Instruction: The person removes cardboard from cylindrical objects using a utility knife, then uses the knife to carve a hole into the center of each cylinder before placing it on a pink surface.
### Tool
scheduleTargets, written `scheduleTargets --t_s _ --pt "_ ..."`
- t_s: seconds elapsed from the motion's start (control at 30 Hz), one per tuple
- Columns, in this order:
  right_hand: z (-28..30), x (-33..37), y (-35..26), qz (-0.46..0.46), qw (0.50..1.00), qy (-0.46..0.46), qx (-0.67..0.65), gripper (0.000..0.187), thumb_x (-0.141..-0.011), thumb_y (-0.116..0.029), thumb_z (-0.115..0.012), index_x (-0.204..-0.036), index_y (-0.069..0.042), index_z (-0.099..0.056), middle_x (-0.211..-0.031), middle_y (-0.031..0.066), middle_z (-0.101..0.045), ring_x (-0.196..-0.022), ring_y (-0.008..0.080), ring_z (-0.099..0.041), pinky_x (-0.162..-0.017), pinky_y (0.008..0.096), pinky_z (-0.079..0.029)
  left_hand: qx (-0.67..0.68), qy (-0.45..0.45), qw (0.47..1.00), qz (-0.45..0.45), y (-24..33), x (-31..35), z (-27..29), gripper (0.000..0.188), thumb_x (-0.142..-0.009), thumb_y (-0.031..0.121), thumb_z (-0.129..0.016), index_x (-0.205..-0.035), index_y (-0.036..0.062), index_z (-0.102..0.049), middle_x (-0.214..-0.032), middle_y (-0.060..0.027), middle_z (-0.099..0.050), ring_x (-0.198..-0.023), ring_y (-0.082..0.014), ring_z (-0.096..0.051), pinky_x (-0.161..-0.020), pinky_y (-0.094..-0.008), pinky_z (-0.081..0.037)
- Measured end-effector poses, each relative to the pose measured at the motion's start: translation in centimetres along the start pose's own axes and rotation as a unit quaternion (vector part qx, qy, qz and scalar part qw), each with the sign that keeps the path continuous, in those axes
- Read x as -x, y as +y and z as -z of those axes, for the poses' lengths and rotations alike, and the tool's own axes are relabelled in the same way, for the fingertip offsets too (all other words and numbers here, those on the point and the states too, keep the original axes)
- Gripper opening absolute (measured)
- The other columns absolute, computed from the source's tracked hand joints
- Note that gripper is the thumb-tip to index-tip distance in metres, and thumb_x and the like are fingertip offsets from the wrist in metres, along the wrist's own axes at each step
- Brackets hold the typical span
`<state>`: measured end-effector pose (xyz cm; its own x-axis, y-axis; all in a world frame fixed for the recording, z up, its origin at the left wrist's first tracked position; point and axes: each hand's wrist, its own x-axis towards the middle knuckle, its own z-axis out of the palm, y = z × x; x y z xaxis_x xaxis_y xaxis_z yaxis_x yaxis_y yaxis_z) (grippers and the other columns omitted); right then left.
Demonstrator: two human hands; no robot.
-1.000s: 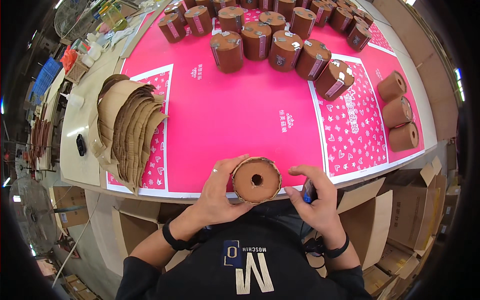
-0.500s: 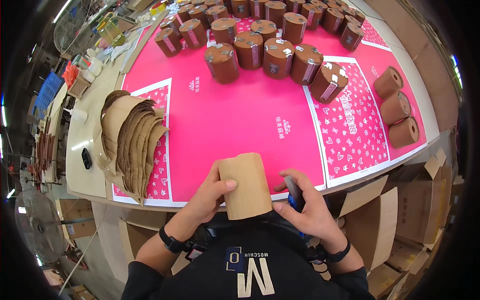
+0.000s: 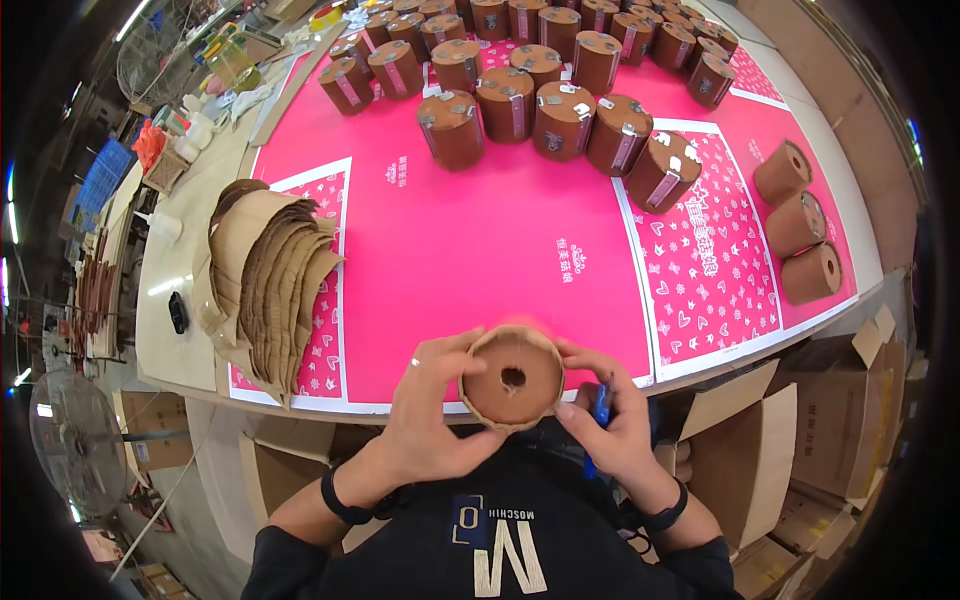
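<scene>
The drum is at the near edge of the table, central, its holed end facing up toward the viewer; the picture does not show whether the table supports it. The left hand is clamped on the drum's left side, fingers along the far left wall and thumb at the near rim. The right hand has its index finger and thumb at the right rim, while its other fingers curl around a blue tool. Whether the tool carries an exposed edge cannot be told. The main risk is probably a drop: the drum is close to the table edge, and a loosened left grip could let it fall toward the cartons below. A second risk is damage from the tool; because the right hand holds it while touching the drum, a turn of that wrist could drive it into the tan wrap or the left fingers. Excess thumb pressure could crease the thin, uneven rim, and a fingertip caught in the rough-edged hole could tear it further. At left, the sheet stack reaches the near edge, so a wide left elbow movement could snag and spill it.
</scene>
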<state>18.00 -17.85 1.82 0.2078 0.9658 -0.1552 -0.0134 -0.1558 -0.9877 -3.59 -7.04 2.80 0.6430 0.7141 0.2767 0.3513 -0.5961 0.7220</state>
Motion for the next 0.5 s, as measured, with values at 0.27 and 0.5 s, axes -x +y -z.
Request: scheduleTargets --t_s 0.27,0.5 --pt "-0.1 -0.4 0.7 0.172 0.964 -0.068 0.193 0.046 -0.083 -0.003 -0.078 -0.127 -0.006 -0.064 -0.154 0.0223 -0.051 -0.134 0.0353 -0.06 -0.1 0.0369 -0.054 0.202 -0.024 0.977 0.07 -1.4 1.5 -1.9 0.088 -0.079 0.012 -0.091 -0.149 0.0016 -0.038 -0.13 -0.0194 -0.048 -0.126 -0.0322 -0.058 -0.094 -0.0439 -0.06" --pt "1.4 -0.3 1.4 0.094 0.993 -0.044 0.056 0.05 -0.087 -0.003 -0.078 -0.133 -0.005 -0.059 -0.155 0.0157 -0.052 -0.121 0.0223 -0.065 -0.094 0.0286 -0.051 0.073 -0.035 0.994 0.07 -3.7 -4.8 -2.6 0.063 -0.097 0.024 -0.073 -0.15 0.0051 -0.046 -0.135 -0.0165 -0.052 -0.119 -0.025 -0.059 -0.097 -0.0399 -0.053"
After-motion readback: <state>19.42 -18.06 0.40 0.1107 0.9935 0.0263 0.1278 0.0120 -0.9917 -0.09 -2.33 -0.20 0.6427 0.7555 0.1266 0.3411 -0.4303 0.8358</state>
